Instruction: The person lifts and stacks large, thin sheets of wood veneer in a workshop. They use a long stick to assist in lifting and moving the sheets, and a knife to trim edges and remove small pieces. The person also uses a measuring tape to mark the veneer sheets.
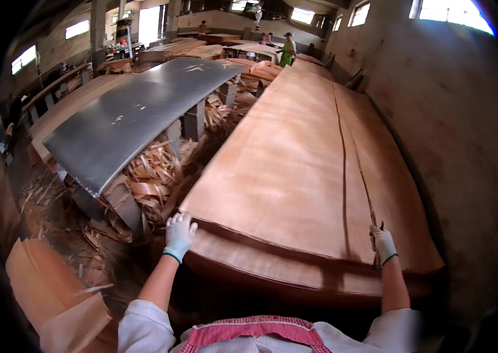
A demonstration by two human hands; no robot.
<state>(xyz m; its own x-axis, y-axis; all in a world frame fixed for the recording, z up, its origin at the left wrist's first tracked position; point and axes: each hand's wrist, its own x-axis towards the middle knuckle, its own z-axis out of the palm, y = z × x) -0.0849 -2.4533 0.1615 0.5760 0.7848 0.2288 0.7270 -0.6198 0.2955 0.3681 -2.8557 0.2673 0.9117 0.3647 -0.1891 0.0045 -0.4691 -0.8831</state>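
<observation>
A tall stack of large reddish-tan wood veneer sheets [278, 153] stretches away in front of me. My left hand [180, 234], in a pale glove with a green cuff, is closed on the near left corner of the top veneer sheet. Toward the near right side, my gloved right hand [383, 243] is closed around a long, thin dark strip [365, 182] that runs away over the stack. A small dark tip shows above its fingers; I cannot tell what it belongs to. Left of the strip, a dark narrow gap [341, 153] runs lengthwise through the veneer.
A dark smooth-topped table [143, 112] on block supports [193, 120] stands to the left. Veneer scraps [152, 176] heap between it and the stack. Loose veneer pieces [55, 288] lie at lower left. A wall [449, 135] runs along the right. A person in green [287, 52] stands far back.
</observation>
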